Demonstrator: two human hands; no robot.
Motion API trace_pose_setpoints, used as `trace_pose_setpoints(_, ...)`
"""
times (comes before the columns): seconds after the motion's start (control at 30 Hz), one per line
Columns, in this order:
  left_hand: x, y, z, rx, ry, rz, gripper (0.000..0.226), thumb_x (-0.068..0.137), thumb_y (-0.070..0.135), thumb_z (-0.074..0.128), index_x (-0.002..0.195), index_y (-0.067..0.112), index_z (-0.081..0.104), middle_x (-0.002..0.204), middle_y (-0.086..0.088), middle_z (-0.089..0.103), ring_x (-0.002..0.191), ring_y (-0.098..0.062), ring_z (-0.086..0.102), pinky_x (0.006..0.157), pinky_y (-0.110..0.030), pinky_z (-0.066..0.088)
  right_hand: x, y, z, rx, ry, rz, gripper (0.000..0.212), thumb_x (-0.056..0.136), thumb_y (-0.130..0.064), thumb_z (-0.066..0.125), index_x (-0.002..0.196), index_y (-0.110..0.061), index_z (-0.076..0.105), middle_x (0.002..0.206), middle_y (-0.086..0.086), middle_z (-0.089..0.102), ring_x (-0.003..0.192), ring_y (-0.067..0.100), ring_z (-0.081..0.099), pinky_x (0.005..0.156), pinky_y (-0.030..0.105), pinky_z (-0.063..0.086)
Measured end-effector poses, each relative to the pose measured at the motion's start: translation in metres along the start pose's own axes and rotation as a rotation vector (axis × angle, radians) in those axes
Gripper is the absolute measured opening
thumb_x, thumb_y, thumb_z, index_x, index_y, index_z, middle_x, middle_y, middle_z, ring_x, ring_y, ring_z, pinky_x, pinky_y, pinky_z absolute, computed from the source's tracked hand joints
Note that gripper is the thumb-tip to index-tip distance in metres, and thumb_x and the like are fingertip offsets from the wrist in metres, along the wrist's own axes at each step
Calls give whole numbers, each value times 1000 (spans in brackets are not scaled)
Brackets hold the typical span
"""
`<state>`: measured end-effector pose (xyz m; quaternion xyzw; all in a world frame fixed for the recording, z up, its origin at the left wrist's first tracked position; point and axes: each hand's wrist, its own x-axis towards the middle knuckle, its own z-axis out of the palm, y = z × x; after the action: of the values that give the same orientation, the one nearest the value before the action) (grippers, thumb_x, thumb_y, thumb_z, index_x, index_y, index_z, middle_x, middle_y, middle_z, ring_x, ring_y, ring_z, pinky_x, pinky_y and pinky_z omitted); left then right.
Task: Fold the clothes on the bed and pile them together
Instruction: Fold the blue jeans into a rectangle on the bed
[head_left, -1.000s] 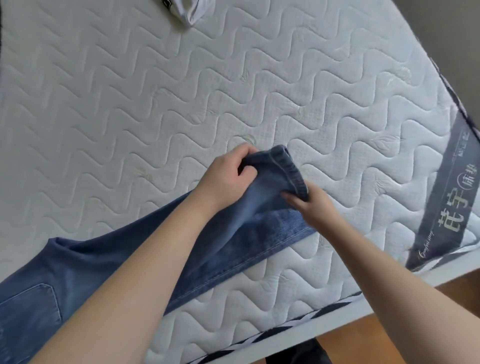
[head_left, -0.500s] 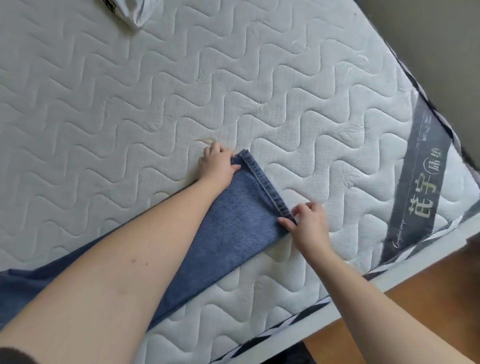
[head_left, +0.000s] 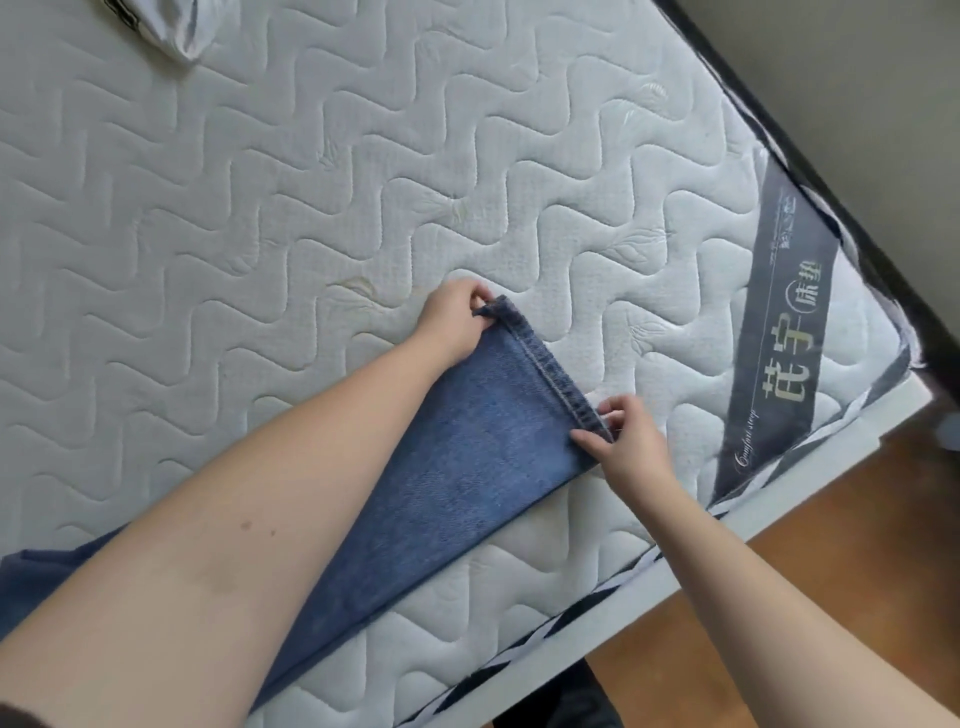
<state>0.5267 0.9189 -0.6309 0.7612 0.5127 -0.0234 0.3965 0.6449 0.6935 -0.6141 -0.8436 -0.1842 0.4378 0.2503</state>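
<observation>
Blue jeans lie across the white quilted mattress, legs stacked and stretched toward the right. My left hand pinches the far corner of the leg hem. At the near corner of the same hem, my right hand pinches the cloth. The hem lies flat between the two hands. My left forearm covers much of the jeans' upper part at the lower left.
A white garment lies bunched at the mattress's top left edge. A dark label band crosses the mattress corner on the right. Past the bed's white frame lies wooden floor; a wall stands at the top right.
The leg end was held up bunched in both hands a second ago; now it lies spread flat on the mattress, with each hand at one hem corner.
</observation>
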Motion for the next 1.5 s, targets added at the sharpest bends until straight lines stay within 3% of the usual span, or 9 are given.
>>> trace_pose_setpoints(0.17, 6, 22, 25, -13, -23, -3, 21, 90, 10, 62, 107, 19, 56, 106, -2, 62, 97, -23, 58, 90, -35, 47, 10, 13, -12, -27, 56, 16, 41, 80, -20, 79, 111, -20, 52, 95, 1, 61, 84, 20, 59, 68, 26, 37)
trace_pose_setpoints(0.3, 1, 8, 12, 78, 59, 91, 35, 88, 19, 68, 121, 19, 55, 105, 1, 56, 104, -21, 55, 94, -37, 44, 3, 9, -5, -259, 142, -56, 38, 83, -25, 75, 115, -18, 56, 109, 4, 60, 103, 25, 56, 88, 39, 44)
trace_pose_setpoints(0.47, -17, -31, -16, 0, 66, 173, 31, 93, 10, 60, 123, 13, 59, 112, -5, 56, 97, -17, 55, 95, -26, 43, -20, -21, 20, -469, 329, -186, 54, 85, -27, 68, 134, -20, 47, 131, 7, 48, 123, 29, 41, 103, 42, 28)
trace_pose_setpoints(0.6, -36, -70, -42, -50, 118, 101, 22, 95, 11, 55, 114, 16, 65, 102, 1, 59, 83, -11, 54, 80, -17, 40, -30, -48, 57, -460, 175, -313, 59, 91, -31, 61, 143, -12, 40, 141, 7, 45, 132, 27, 38, 107, 39, 28)
trace_pose_setpoints(0.8, -94, -149, -83, -83, 210, -10, 20, 94, 9, 54, 106, 17, 68, 99, 1, 68, 93, -16, 63, 83, -25, 46, -53, -72, 124, -458, -114, -470, 49, 95, -23, 55, 140, -10, 43, 138, 7, 47, 128, 23, 43, 107, 32, 30)
trace_pose_setpoints(1.0, -178, -259, -123, -78, 379, -165, 21, 95, 10, 52, 106, 20, 68, 104, -1, 68, 91, -16, 61, 80, -26, 44, -84, -94, 202, -575, -221, -630, 44, 96, -21, 52, 138, -10, 47, 140, 5, 46, 131, 22, 38, 110, 32, 29)
trace_pose_setpoints(1.1, -230, -315, -144, -40, 455, -229, 24, 96, 12, 50, 114, 20, 65, 110, 4, 61, 99, -11, 57, 85, -21, 39, -103, -107, 244, -617, -253, -708, 42, 97, -20, 52, 138, -11, 48, 140, 4, 47, 131, 22, 38, 109, 30, 30)
trace_pose_setpoints(1.27, -306, -388, -165, 96, 581, -412, 36, 94, 18, 57, 129, 15, 58, 129, -8, 57, 118, -28, 51, 100, -39, 40, -143, -130, 307, -707, -303, -849, 42, 96, -18, 52, 137, -11, 50, 137, 5, 51, 126, 26, 42, 104, 32, 31)
trace_pose_setpoints(1.5, -336, -449, -174, 64, 421, -633, 53, 90, 52, 60, 131, 20, 55, 131, -9, 57, 120, -31, 51, 99, -41, 41, -181, -150, 386, -746, -382, -1008, 41, 98, -19, 50, 139, -15, 49, 140, -1, 49, 128, 23, 41, 106, 35, 32)
